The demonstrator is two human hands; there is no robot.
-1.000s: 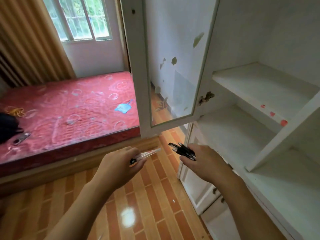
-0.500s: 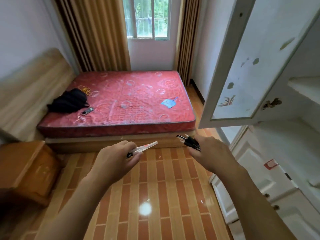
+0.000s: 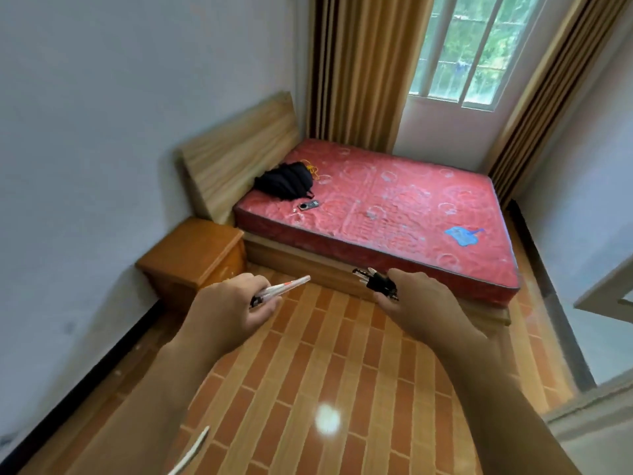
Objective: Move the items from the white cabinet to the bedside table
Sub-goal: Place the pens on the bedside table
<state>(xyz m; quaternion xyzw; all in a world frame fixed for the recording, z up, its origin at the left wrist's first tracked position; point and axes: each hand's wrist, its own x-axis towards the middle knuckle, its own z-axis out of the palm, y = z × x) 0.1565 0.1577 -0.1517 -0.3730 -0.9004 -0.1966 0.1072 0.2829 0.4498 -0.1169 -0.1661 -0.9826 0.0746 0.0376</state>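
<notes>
My left hand (image 3: pixel 228 307) grips a few clear pens (image 3: pixel 286 289) whose tips point up and right. My right hand (image 3: pixel 423 305) holds a bundle of black pens (image 3: pixel 376 282) that sticks out to the left of the fingers. The wooden bedside table (image 3: pixel 193 258) stands ahead on the left, against the wall beside the bed, and its top is bare. Both hands hover over the tiled floor, short of the table. Of the white cabinet, only a door edge (image 3: pixel 606 291) shows at the right.
A bed with a red mattress (image 3: pixel 394 207) fills the far side, carrying a black bag (image 3: pixel 285 181), a small dark device (image 3: pixel 308 205) and a blue scrap (image 3: pixel 462 234). A wooden headboard (image 3: pixel 236 152), curtains and a window stand behind it. A white pen-like stick (image 3: pixel 191 452) shows at the bottom.
The view has swung left, away from the open cabinet and toward the bed and the bedside table. Both hands kept their pens and stayed in front of me.
</notes>
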